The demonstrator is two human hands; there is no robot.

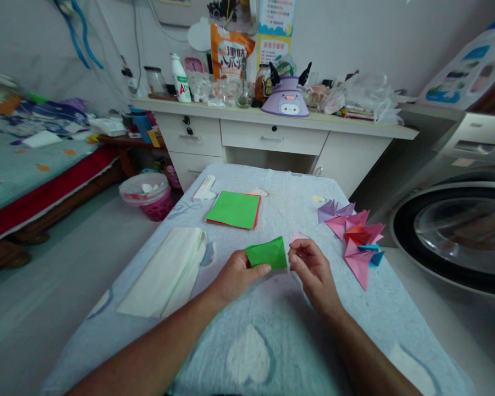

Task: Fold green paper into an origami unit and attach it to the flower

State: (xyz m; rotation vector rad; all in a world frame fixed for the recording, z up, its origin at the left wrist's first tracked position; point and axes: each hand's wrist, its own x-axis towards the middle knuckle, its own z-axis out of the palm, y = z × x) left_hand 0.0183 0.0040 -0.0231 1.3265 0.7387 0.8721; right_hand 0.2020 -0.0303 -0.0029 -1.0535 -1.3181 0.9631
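A folded green paper piece (268,253) is held just above the light blue table cover (247,324). My left hand (236,276) pinches its left edge with thumb on top. My right hand (311,269) grips its right edge with curled fingers. A small pink paper (297,237) peeks out behind my right hand. A stack of square sheets with a green one on top (234,209) lies further back. Several folded paper units in pink, purple, orange and blue (357,239) lie in a pile to the right.
A folded white cloth (169,272) lies at the table's left. A white box (204,187) sits near the far edge. Beyond stand a cluttered white desk (272,124), a pink bin (146,195), a bed (28,165) at left and a washing machine (457,231) at right.
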